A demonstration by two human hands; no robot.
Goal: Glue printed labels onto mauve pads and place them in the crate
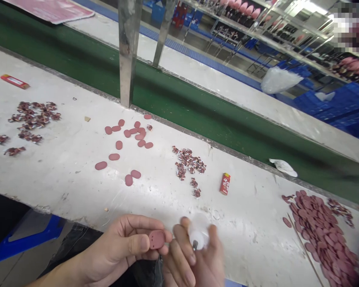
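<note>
My left hand [122,247] pinches a small dark-pink oval piece [157,239] between thumb and fingers, its face with a few tiny holes turned up. Close beside it, my right hand [182,261] is closed around a translucent squeeze bottle [201,227] with a metal tip, slightly blurred. The tip points down toward me and is apart from the oval piece. On the bench beyond my hands lie loose pink ovals [114,157] and a cluster of small brown-red parts with pale bits [190,161]. A red and yellow packet [225,183] is to their right.
A large heap of pink ovals [320,231] lies at right beside a thin stick [305,247]. More small brown parts [36,115] and another red packet [14,81] are at left. A metal post [127,56] rises at the bench's far edge, before a green conveyor belt [179,107].
</note>
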